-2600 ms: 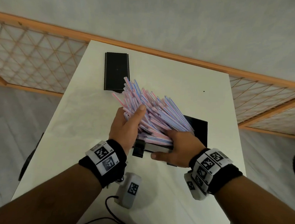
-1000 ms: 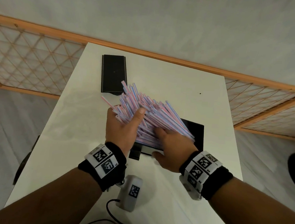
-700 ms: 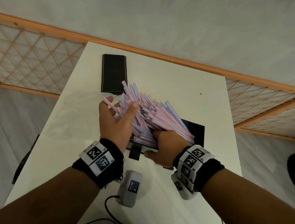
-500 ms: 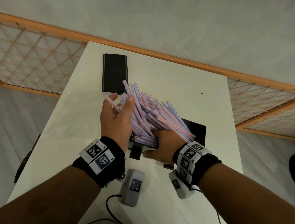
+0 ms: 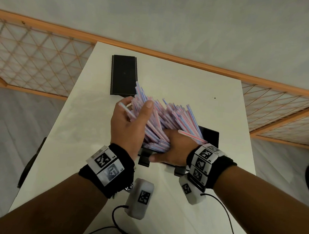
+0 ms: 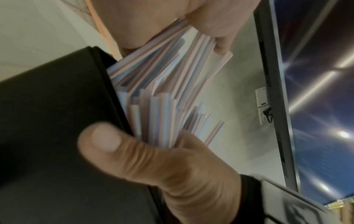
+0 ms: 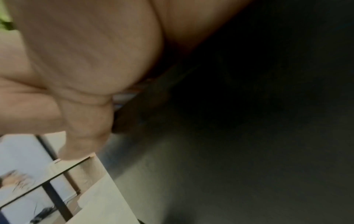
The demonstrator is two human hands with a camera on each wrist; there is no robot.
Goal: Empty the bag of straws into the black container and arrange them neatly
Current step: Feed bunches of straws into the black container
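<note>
A white rectangular desk (image 5: 180, 82) fills the middle of the head view, running from the near edge to a far edge that meets an orange wooden rail with lattice panels (image 5: 34, 61) to left and right. Behind the rail is a pale grey wall.

At the far left of the desk lies a flat black rectangular lid (image 5: 123, 75), well apart from the hands apart from a few straw tips that overlap its near edge.

Near the middle of the desk stands the black box-shaped container (image 5: 210, 138), mostly covered by straws and hands; its dark wall also fills the right wrist view.

A large bundle of thin pink, blue and white striped plastic straws (image 5: 168, 121) sits in the container, leaning and fanning out toward the far left, their ends uneven.

The left hand (image 5: 129, 126) is at the left side of the bundle, thumb pressed on the straws and fingers curled round the bundle's far side, so its grip is grasping the straws; one loose straw crosses its fingers. The left wrist view shows the straws between fingers and the container's black wall.

The right hand (image 5: 173, 146) is at the near right, its grip closed on the straws' lower ends at the container's rim, thumb lying along the near wall.

Both wrists wear black bands with white marker blocks (image 5: 107, 166).
</note>
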